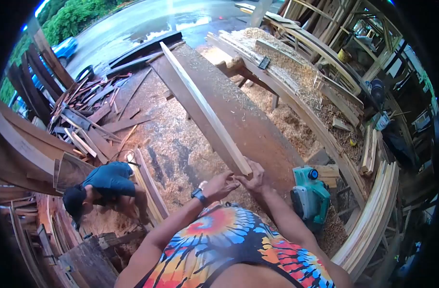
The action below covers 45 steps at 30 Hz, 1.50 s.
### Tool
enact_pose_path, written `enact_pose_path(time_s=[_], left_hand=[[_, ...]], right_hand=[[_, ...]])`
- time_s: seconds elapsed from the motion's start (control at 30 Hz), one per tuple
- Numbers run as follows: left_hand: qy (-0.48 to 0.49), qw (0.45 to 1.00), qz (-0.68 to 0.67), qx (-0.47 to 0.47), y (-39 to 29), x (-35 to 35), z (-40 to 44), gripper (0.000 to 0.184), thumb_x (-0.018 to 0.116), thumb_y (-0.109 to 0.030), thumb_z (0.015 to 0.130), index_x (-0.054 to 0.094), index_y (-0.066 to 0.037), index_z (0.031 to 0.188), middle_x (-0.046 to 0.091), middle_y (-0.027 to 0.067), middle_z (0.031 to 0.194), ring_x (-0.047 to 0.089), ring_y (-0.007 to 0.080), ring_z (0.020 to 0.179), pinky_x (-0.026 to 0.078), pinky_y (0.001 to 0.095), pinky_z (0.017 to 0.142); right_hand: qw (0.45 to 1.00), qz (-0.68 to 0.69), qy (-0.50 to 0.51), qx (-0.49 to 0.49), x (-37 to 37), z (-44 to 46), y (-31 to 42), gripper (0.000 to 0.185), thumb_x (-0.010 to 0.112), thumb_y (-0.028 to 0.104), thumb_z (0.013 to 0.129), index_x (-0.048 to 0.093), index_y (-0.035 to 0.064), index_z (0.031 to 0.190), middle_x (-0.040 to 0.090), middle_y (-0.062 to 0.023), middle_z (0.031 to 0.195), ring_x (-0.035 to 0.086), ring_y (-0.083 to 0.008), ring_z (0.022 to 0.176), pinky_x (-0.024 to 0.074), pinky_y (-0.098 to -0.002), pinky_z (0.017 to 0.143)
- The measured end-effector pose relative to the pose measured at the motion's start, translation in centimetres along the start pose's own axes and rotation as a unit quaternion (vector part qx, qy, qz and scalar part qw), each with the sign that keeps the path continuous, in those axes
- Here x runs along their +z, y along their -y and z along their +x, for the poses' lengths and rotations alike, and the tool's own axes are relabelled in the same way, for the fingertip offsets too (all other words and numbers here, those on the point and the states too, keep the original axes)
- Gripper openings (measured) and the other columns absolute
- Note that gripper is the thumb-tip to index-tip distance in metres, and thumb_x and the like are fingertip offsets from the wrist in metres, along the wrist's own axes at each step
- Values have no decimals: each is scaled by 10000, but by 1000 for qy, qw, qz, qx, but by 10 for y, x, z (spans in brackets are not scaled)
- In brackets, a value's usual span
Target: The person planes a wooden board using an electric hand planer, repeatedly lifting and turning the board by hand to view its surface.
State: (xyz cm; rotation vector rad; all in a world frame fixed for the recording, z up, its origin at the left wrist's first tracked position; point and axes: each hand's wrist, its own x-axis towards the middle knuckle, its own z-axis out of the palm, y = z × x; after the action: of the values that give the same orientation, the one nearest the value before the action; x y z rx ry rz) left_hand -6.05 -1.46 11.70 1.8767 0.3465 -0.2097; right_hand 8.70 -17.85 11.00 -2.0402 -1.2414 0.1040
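Observation:
A long, pale wooden strip (205, 113) lies lengthwise along the brown workbench top (248, 115), its near end pointing at my body. My right hand (256, 180) is closed around that near end. Just left of it is my left hand (219, 187), with a watch on the wrist. Its loosely bent fingers reach toward the right hand, and I see nothing held in them. Right of my right arm sits a green power planer (310, 194) with a black knob.
A crouching person in a blue shirt (111, 178) works at lower left beside long boards. Scrap wood (92, 110) is heaped at left. Wood shavings (181, 158) cover the floor. At right stand a shavings-covered bench with a phone (263, 63) and stacked strips (373, 216).

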Motion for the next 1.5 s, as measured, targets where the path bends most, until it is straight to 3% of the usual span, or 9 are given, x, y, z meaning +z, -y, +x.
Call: enact_pose_path(time_s=[0.1, 0.13, 0.23, 0.3, 0.43, 0.5, 0.73, 0.83, 1.5], left_hand=[[-69, 997, -10, 34, -2, 1, -7, 754, 688, -391, 957, 371, 28, 1498, 610, 294, 1315, 680, 350, 1122, 560, 402, 928], [-97, 993, 22, 64, -5, -1, -5, 899, 712, -390, 941, 206, -7, 1576, 607, 308, 1309, 681, 339, 1114, 548, 394, 942], [-113, 988, -104, -12, -73, -19, -39, 1006, 707, -429, 935, 70, -40, 1610, 603, 306, 1306, 662, 316, 1138, 521, 389, 986], [-162, 968, -151, 120, -54, -17, -33, 1052, 673, -461, 943, -20, -40, 1614, 516, 259, 1425, 579, 281, 1249, 471, 383, 1046], [-207, 894, -319, 236, -114, -53, -46, 873, 590, -325, 991, 63, -30, 1621, 456, 201, 1502, 523, 257, 1315, 427, 362, 1098], [-223, 845, -406, 266, -155, -74, -52, 788, 551, -394, 1026, 175, -19, 1608, 523, 112, 1419, 554, 184, 1253, 466, 328, 1041], [-203, 844, -393, 303, -190, -121, -69, 649, 408, -471, 1078, 341, -34, 1552, 546, 83, 1412, 595, 184, 1234, 507, 335, 993], [-198, 845, -399, 296, -190, -127, -69, 592, 345, -440, 1100, 349, -59, 1553, 548, 94, 1420, 617, 200, 1216, 516, 362, 995], [-232, 841, -391, 294, -225, -137, -70, 558, 399, -492, 1076, 477, -76, 1440, 605, 93, 1356, 696, 204, 1046, 573, 338, 874]], right_hand=[[998, 15, -41, -42, 15, 15, -6, 617, 730, 350, 885, 569, -34, 1341, 674, -260, 1160, 664, -420, 1052, 537, -478, 916], [997, 16, -44, -59, 18, 15, -7, 600, 726, 351, 887, 580, -34, 1323, 680, -259, 1133, 674, -419, 1020, 547, -476, 887], [992, 45, -62, -97, -3, 32, 37, 528, 707, 349, 898, 622, -32, 1254, 700, -251, 1008, 700, -418, 894, 570, -473, 781], [991, 55, -68, -100, -37, 56, 95, 480, 695, 347, 904, 649, -27, 1202, 704, -246, 916, 709, -416, 809, 576, -477, 718], [993, 49, -79, -79, -88, 115, 179, 421, 702, 364, 882, 686, -11, 1071, 693, -236, 775, 712, -409, 699, 576, -496, 646], [986, 60, -123, -98, -103, 145, 209, 419, 716, 386, 857, 695, -4, 1010, 693, -232, 755, 715, -408, 689, 579, -500, 636], [994, 20, -108, -25, -136, 190, 264, 434, 696, 386, 815, 718, -47, 800, 677, -282, 702, 726, -436, 705, 599, -495, 677], [988, 6, -144, -54, -134, 194, 265, 443, 709, 372, 838, 685, -13, 619, 631, -218, 558, 707, -363, 572, 567, -439, 552], [986, 16, -140, -84, -150, 212, 270, 472, 673, 397, 822, 687, -54, 682, 647, -234, 605, 703, -399, 619, 589, -461, 639]])
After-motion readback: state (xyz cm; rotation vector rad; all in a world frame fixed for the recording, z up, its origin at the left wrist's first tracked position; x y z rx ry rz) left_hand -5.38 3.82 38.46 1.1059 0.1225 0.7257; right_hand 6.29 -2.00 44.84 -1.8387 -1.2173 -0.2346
